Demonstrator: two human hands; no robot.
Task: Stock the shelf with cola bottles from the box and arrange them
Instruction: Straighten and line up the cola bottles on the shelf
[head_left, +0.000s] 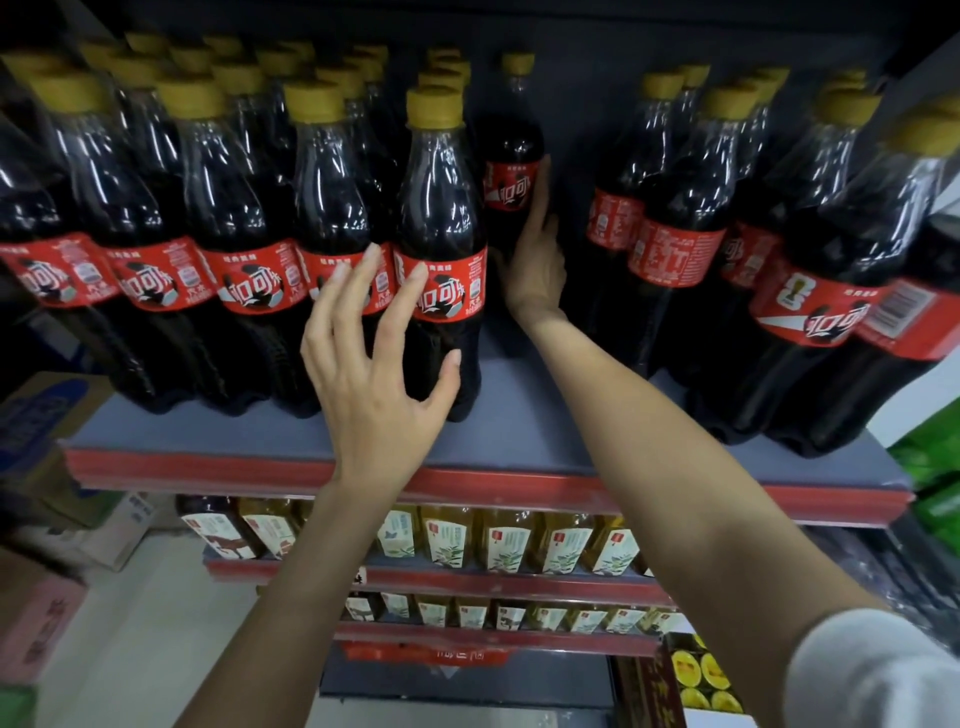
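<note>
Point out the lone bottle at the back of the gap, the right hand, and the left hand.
lone bottle (511, 179), head view, red label
right hand (537, 270), head view, back of hand
left hand (371, 395), head view, back of hand

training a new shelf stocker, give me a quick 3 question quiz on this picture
1. True or false: the right hand is on the lone cola bottle at the back of the gap.
2. What colour are the caps on the cola bottles?
3. The left hand is: A) spread open at the front bottle, B) lifting a box, C) on the lower shelf.

Key: 1 true. 2 yellow. 3 A.
</note>
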